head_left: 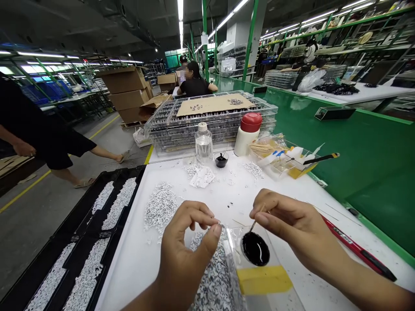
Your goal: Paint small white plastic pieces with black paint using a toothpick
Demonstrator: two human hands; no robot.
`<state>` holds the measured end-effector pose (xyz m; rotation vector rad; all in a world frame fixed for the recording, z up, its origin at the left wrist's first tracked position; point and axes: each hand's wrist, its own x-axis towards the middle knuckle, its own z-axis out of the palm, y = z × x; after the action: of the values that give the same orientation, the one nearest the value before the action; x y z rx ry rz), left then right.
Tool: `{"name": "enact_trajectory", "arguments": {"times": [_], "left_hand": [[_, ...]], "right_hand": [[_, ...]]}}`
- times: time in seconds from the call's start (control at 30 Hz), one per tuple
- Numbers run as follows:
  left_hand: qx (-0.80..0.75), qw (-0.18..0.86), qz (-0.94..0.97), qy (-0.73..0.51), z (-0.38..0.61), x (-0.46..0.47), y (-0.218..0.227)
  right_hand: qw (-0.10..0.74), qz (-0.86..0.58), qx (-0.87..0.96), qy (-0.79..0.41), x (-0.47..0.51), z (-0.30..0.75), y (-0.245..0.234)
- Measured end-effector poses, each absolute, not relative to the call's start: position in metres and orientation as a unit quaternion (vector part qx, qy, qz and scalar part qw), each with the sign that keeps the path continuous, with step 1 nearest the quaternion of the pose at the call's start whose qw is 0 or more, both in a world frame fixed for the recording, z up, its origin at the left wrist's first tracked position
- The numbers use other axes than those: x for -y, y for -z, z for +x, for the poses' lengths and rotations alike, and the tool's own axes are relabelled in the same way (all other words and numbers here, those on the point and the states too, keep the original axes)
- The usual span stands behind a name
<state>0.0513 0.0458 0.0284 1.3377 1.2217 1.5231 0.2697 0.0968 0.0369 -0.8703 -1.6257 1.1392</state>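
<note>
My right hand (285,220) pinches a thin wooden toothpick (257,218), its lower end dipping at the edge of a round pool of black liquid (256,249). That liquid sits on a clear plastic box (269,298) with a strip of yellow tape (264,280) across it. To the left, thumb and forefinger of my left hand (191,246) are pinched on a tiny piece, too small to make out. Beneath and beside this hand lies a heap of small white and grey pieces (214,280).
Another pile of small pieces (160,205) lies left on the white table (129,259). Black trays (78,233) stand alongside. Behind are a clear bottle (203,144), a red-lidded container (248,134) and a cup of black liquid (221,160). A red-and-black knife (356,248) lies right. A person (39,125) walks at left.
</note>
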Motion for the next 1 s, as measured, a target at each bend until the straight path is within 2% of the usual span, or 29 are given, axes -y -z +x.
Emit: {"name": "enact_trajectory", "arguments": {"times": [0.5, 0.67, 0.83, 1.0], "left_hand": [[-0.489, 0.463, 0.253, -0.695, 0.028, -0.087, -0.028], [-0.479, 0.471, 0.200, -0.713, 0.020, -0.095, -0.028], [-0.475, 0.455, 0.177, -0.732, 0.016, -0.098, -0.030], [-0.468, 0.437, 0.185, -0.746, 0.014, -0.100, -0.031]], "right_hand": [[0.469, -0.384, 0.660, -0.444, -0.098, 0.275, -0.031], [0.490, -0.439, 0.653, -0.375, -0.111, 0.293, -0.034], [0.416, -0.508, 0.703, -0.274, -0.127, 0.315, -0.046], [0.352, -0.523, 0.739, -0.236, -0.132, 0.321, -0.045]]}}
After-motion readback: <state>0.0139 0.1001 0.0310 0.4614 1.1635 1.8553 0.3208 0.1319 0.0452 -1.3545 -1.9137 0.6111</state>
